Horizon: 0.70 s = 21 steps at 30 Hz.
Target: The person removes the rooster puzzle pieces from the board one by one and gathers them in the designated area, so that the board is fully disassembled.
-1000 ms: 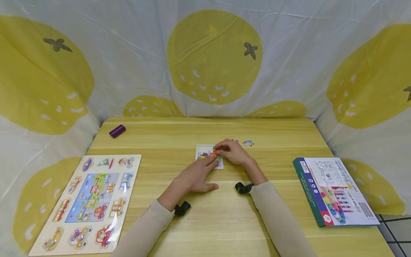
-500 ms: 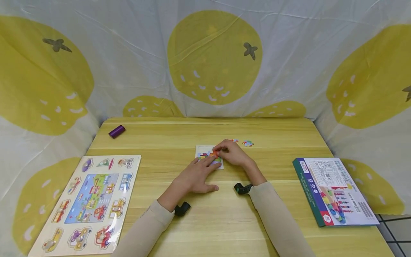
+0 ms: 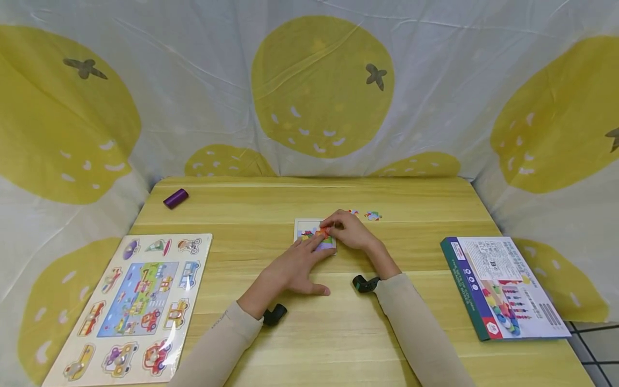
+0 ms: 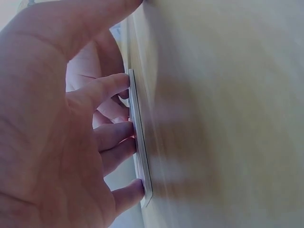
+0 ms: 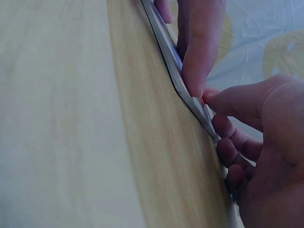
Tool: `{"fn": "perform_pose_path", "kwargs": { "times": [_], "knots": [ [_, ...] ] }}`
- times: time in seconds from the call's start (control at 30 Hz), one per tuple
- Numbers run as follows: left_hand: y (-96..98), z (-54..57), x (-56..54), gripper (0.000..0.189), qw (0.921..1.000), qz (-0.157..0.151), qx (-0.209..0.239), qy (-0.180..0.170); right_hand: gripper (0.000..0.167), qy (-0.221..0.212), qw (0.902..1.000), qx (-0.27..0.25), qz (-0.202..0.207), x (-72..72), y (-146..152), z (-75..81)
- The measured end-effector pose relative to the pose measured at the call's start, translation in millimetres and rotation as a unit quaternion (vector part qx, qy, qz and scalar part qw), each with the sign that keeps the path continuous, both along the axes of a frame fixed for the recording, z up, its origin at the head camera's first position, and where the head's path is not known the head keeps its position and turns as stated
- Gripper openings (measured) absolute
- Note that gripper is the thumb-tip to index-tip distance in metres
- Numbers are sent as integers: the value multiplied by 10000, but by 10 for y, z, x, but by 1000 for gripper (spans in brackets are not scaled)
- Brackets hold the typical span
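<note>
A small square jigsaw board with a bright picture lies flat at the middle of the table. My left hand rests on it from the near side, fingers spread and fairly straight, fingertips pressing its face. In the left wrist view those fingertips meet the board edge. From the right, my right hand pinches an orange-red jigsaw piece between thumb and forefinger, down at the board. In the right wrist view, the thumb and curled fingers are right at the board's corner; the piece is mostly hidden.
Two loose jigsaw pieces lie behind the right hand, one in plain sight, one partly covered. A knob puzzle board lies at the left, a purple cylinder at the back left, a flat box at the right.
The right hand has shifted slightly left at the board while holding the piece. My left hand's fingers have spread a little wider; the loose pieces stay put.
</note>
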State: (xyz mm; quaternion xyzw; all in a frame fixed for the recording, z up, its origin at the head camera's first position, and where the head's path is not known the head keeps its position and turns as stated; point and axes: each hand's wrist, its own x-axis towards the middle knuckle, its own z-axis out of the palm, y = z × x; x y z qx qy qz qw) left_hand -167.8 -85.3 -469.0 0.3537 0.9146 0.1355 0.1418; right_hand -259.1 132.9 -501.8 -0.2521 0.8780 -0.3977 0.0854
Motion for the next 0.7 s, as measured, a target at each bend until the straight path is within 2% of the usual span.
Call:
{"fn": "perform_pose_path", "kwargs": {
  "times": [0.17,0.4,0.7],
  "knots": [
    [0,-6,0,96,10000,3,23,4,23,38,10000,-10,-6,10,0,1],
    [-1,-15,4,99,10000,-6,-16,29,20,-137,9997,-153,-123,30,-12,-7],
    [-3,8,4,101,10000,-20,30,62,22,93,9994,-112,-317,32,-16,18]
  ]
}}
